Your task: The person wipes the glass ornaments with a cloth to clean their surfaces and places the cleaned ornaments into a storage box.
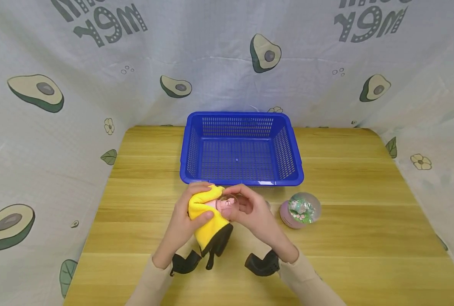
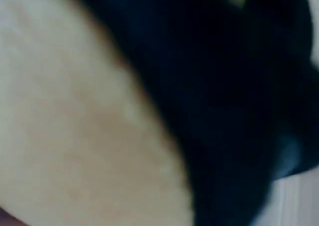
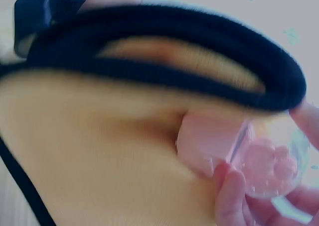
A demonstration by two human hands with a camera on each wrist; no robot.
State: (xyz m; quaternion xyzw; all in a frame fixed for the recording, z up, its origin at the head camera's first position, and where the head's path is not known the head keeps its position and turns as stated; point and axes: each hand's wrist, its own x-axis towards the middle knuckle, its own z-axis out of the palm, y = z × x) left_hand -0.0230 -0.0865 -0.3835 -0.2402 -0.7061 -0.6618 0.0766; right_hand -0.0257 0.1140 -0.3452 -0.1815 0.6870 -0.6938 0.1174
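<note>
My left hand [image 1: 184,214] grips a yellow cloth [image 1: 207,231] with a black border and a black loop. The cloth is wrapped partly round a small pink snow globe [image 1: 227,204]. On the globe's other side, my right hand [image 1: 255,212] holds it between thumb and fingers. In the right wrist view, the clear dome with pink figures [image 3: 266,166] pokes out past the cloth [image 3: 114,161], and fingertips [image 3: 230,191] touch it. Blurred cloth [image 2: 89,116] and its dark border fill the left wrist view, where the left fingers cannot be made out.
Beyond the hands stands a blue plastic basket [image 1: 242,183] with slotted walls. Right of my right hand, a second snow globe [image 1: 301,210] with a pink base and flowers sits tilted in view on the wooden table [image 1: 364,212]. A white avocado-print sheet [image 1: 219,63] hangs behind.
</note>
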